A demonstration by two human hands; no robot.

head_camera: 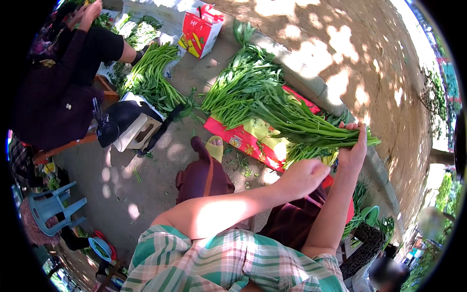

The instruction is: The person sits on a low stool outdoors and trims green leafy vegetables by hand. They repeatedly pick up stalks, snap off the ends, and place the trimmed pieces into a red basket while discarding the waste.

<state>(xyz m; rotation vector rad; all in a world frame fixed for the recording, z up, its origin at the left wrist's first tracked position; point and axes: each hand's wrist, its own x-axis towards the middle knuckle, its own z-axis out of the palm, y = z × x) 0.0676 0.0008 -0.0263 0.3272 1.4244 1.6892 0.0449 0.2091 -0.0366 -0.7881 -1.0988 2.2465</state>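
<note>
My right hand [353, 146] grips the stem ends of a long bunch of leafy greens [306, 126], which look like water spinach. The leaves trail left over a larger pile of the same greens [237, 91]. My left hand [310, 177] is curled into a fist just below the bunch. Its fingertips are hidden, so whether it holds anything is unclear. Beyond the fist, more cut stems [301, 155] lie on a red and yellow printed sheet [233, 138]. That sheet is spread on the ground under the greens.
A concrete kerb [328, 96] runs along the right. A red printed bag [200, 31] stands at the top. Another person [62, 95] sits at left by a second greens pile [149, 76] and a black bag [122, 118]. A blue plastic chair [53, 210] is behind at left.
</note>
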